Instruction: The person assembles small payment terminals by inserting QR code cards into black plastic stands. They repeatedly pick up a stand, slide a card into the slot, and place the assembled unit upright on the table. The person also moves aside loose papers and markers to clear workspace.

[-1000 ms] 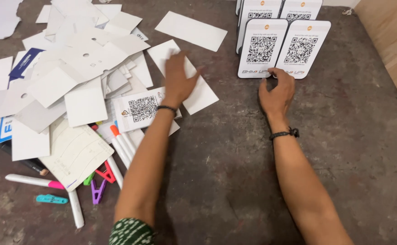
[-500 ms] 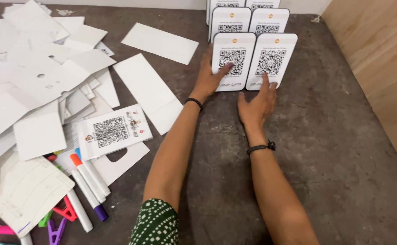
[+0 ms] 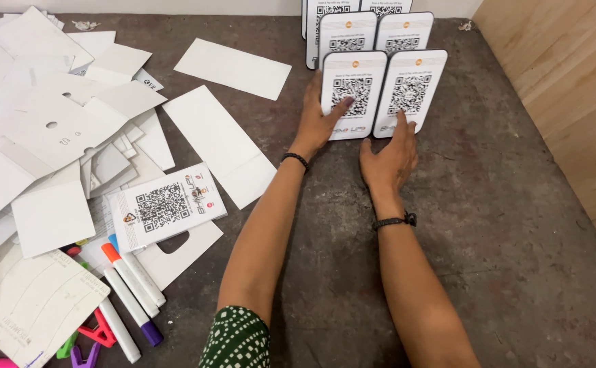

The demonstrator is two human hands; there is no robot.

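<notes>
— Hands flat: left hand spreads open on the left card, right hand touches the right card with open fingertips.

— Where are they?

— Side by side, straight ahead, long axes pointing away, each nearest its own hand.

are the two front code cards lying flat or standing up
Lying flat. The two front code cards rest face up on the table, left hand and right hand touching them.

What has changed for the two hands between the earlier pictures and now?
The left hand left the loose white sheets and moved right onto the left front code card. The right hand stays at the right front card, fingertips on its lower edge. The markers and the printed card did not move.
</notes>
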